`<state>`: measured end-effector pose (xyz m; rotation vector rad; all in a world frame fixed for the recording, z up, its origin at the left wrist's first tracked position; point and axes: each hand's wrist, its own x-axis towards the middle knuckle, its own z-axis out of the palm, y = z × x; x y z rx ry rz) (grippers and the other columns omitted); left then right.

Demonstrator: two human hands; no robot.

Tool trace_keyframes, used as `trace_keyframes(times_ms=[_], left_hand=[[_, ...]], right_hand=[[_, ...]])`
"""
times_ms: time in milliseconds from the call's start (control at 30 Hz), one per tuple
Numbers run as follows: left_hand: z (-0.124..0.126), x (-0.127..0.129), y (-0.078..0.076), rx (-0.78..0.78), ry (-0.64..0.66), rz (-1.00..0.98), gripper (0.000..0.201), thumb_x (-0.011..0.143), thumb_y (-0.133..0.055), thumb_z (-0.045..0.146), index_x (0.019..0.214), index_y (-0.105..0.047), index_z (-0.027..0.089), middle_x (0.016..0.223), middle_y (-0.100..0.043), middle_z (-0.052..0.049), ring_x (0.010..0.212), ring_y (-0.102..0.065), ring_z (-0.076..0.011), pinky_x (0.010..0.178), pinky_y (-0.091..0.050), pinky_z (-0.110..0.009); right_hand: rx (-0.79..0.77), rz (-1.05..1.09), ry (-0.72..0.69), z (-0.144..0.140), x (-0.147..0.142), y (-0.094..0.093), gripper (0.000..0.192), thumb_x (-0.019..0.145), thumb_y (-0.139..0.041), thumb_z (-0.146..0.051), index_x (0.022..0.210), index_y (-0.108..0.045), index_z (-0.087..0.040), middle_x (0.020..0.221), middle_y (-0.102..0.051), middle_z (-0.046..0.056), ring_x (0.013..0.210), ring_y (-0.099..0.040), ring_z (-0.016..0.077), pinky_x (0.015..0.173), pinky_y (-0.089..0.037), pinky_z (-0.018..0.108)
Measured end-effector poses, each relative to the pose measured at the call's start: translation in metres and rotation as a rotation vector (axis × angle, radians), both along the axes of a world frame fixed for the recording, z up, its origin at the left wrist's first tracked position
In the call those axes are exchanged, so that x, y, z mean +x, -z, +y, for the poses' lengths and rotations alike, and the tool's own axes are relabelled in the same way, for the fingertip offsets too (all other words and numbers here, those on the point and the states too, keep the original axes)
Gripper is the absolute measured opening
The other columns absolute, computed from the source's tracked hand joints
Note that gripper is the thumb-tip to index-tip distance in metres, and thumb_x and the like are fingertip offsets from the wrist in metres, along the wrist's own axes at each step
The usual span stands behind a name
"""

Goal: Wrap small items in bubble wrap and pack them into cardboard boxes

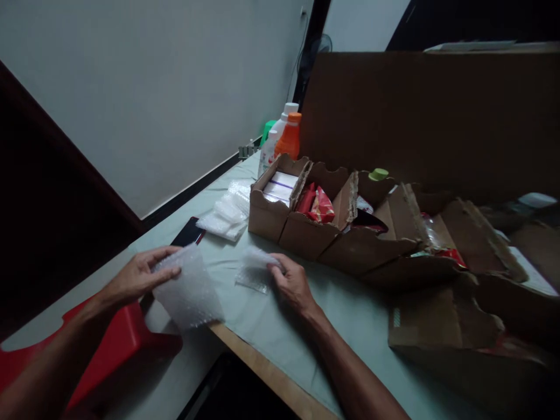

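Observation:
My left hand (144,271) pinches a sheet of bubble wrap (188,289) by its upper left side; the sheet hangs over the table's front edge. In my right hand (292,283) is a smaller, folded-looking piece of bubble wrap (256,269), gripped at its right end just above the tabletop. The two pieces are apart. Behind them lies a loose pile of bubble wrap pieces (227,213) on the table, beside a dark phone (188,232) with a red edge. My right thumb lies on top of the smaller piece; the fingers beneath it are partly hidden.
A row of cardboard boxes (301,236) runs along the right, holding white packs (280,188), red packets (321,205) and other goods. An orange bottle (289,140) and white bottles stand behind. A red plastic stool (126,338) is at lower left, near the table's wooden edge (262,364).

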<state>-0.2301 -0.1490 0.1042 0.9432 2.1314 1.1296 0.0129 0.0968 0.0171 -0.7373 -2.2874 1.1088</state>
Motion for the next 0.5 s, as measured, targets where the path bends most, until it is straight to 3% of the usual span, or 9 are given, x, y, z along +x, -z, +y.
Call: trace_keyframes(times_ms=[67,133,233,300,400,500], left_hand=[[0.021,-0.024,-0.018,0.056,0.004,0.082,0.061,0.066,-0.078,0.064,0.108,-0.075,0.02,0.102,-0.077,-0.008,0.087,-0.071,-0.0266,0.069,-0.058,-0.029],[0.056,-0.047,-0.035,0.097,0.063,0.181,0.06,0.068,-0.075,0.064,0.107,-0.075,0.018,0.1,-0.077,-0.006,0.09,-0.071,-0.0252,0.073,-0.057,-0.028],[0.123,-0.07,-0.053,0.042,0.274,0.386,0.064,0.083,-0.058,0.061,0.118,-0.068,0.009,0.102,-0.074,0.0,0.099,-0.069,-0.0205,0.087,-0.054,-0.031],[0.162,-0.075,-0.055,0.066,0.271,0.475,0.065,0.087,-0.053,0.057,0.12,-0.064,0.002,0.116,-0.07,-0.002,0.112,-0.065,-0.0206,0.098,-0.048,-0.035],[0.19,-0.07,-0.036,0.156,0.133,0.674,0.057,0.095,-0.045,0.048,0.121,-0.061,0.0,0.136,-0.06,-0.009,0.133,-0.051,-0.0259,0.112,-0.037,-0.042],[0.183,-0.057,0.004,0.179,0.082,0.803,0.047,0.091,-0.057,0.039,0.126,-0.062,0.008,0.143,-0.057,-0.013,0.138,-0.046,-0.0321,0.117,-0.031,-0.05]], right_hand=[[-0.169,0.096,0.061,0.004,0.016,0.007,0.031,0.09,-0.056,-0.041,0.104,-0.072,-0.019,0.09,-0.074,0.004,0.081,-0.066,0.0218,0.077,-0.052,0.033],[-0.276,0.138,0.105,0.005,0.034,0.013,0.038,0.086,-0.062,-0.049,0.106,-0.071,-0.017,0.093,-0.074,0.005,0.083,-0.066,0.0218,0.075,-0.051,0.031],[-0.339,0.14,0.188,0.003,0.053,0.02,0.046,0.085,-0.065,-0.053,0.113,-0.067,-0.017,0.103,-0.073,0.007,0.09,-0.066,0.0225,0.081,-0.051,0.032],[-0.343,0.135,0.228,0.001,0.058,0.023,0.05,0.084,-0.065,-0.056,0.117,-0.065,-0.017,0.107,-0.073,0.008,0.092,-0.066,0.0227,0.083,-0.052,0.033],[-0.371,0.16,0.229,0.0,0.059,0.028,0.058,0.082,-0.067,-0.058,0.123,-0.061,-0.018,0.112,-0.072,0.01,0.094,-0.067,0.024,0.083,-0.053,0.034],[-0.422,0.175,0.202,0.002,0.058,0.032,0.063,0.08,-0.07,-0.059,0.127,-0.06,-0.019,0.112,-0.073,0.01,0.095,-0.068,0.0245,0.081,-0.054,0.034]])
